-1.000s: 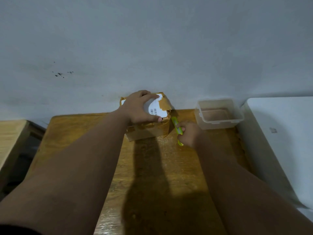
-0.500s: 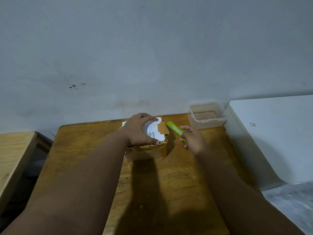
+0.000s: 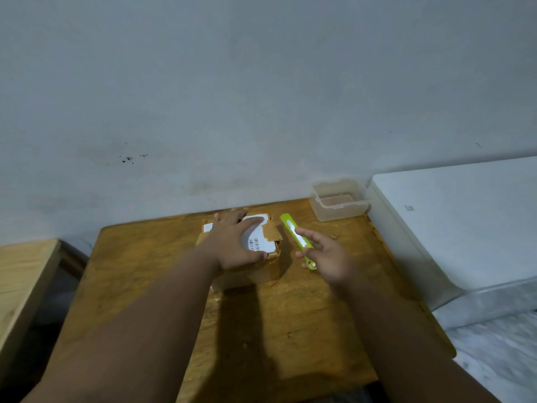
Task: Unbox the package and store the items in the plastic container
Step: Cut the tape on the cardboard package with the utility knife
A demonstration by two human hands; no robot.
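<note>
A taped cardboard package (image 3: pixel 247 257) is pressed down on the wooden table (image 3: pixel 290 330) by the left hand (image 3: pixel 232 242), whose fingers are spread flat over the white label. A green utility knife (image 3: pixel 296 238) is loosely held in the half-uncurled fingers of the right hand (image 3: pixel 328 257), just beside the package. The clear plastic container (image 3: pixel 338 200) is set at the table's far right corner, against the wall.
</note>
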